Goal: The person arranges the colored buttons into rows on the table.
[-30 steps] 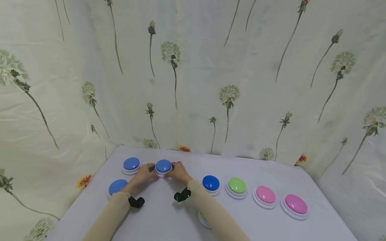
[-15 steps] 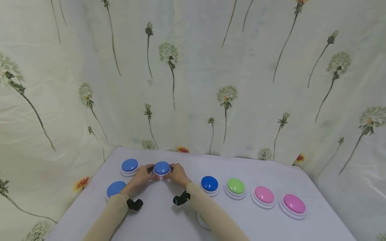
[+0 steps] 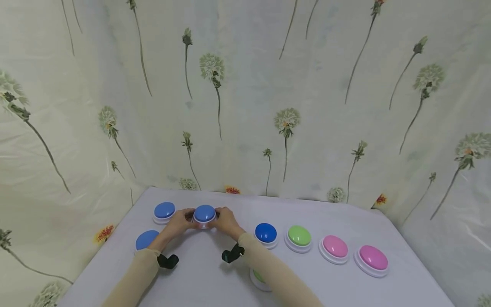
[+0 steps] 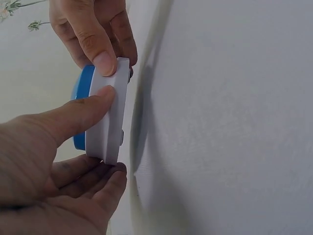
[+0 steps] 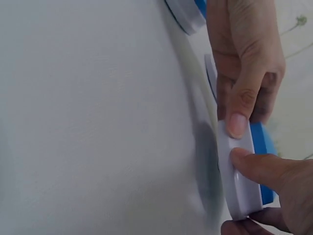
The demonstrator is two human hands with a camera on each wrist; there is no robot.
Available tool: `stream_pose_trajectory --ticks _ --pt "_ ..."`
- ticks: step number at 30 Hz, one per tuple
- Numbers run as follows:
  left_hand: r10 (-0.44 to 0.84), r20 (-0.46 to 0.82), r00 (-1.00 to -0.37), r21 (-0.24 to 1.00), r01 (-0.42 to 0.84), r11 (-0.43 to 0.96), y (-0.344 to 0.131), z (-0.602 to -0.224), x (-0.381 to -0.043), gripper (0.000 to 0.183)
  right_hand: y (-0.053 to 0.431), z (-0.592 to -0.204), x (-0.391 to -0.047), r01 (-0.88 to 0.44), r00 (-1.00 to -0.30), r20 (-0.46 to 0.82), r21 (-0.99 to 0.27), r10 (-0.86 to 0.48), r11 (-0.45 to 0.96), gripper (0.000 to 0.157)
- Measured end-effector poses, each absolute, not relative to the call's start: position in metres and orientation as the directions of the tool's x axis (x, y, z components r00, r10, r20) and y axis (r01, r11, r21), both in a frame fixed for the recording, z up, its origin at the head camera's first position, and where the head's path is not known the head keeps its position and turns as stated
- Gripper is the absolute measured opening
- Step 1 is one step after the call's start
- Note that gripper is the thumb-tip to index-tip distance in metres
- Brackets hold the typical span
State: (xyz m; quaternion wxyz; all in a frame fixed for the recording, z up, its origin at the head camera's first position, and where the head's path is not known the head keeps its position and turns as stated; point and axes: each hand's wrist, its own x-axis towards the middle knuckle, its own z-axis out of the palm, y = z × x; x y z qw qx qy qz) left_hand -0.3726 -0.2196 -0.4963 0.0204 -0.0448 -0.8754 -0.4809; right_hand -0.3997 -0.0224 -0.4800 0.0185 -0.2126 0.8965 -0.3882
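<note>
Between both hands is a round push button with a blue dome and a white base. My left hand grips its left side, and my right hand grips its right side. In the left wrist view the white base stands off the table, with small feet showing underneath and a shadow below. Both thumbs press on the base's near side while the other fingers curl round its edge. From the right wrist view, the blue dome faces away from the tabletop.
Two blue buttons, one at the back and one nearer, lie left. Right of the arms are a darker blue button, a green button and two pink ones. Another green button is partly behind the right sleeve. A flowered curtain hangs behind.
The held button and both hands stay almost in place, with only a slight drift left and down in the head view. The whole scene shifts a little too, as the head camera moves.
</note>
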Motion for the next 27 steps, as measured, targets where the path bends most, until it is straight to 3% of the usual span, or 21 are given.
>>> stream_pose_trajectory --ticks 11,27 --pt "0.080 0.111 -0.991 0.820 0.136 0.556 -0.216 -0.487 -0.360 0.074 -0.015 -0.474 -0.393 -0.432 -0.884 0.183 -0.672 -0.431 0.602 0.054" --pt "0.112 0.153 -0.982 0.804 0.190 0.563 -0.188 -0.460 -0.325 0.072 0.018 -0.456 -0.357 -0.458 -0.869 0.215 -0.693 -0.447 0.557 0.059"
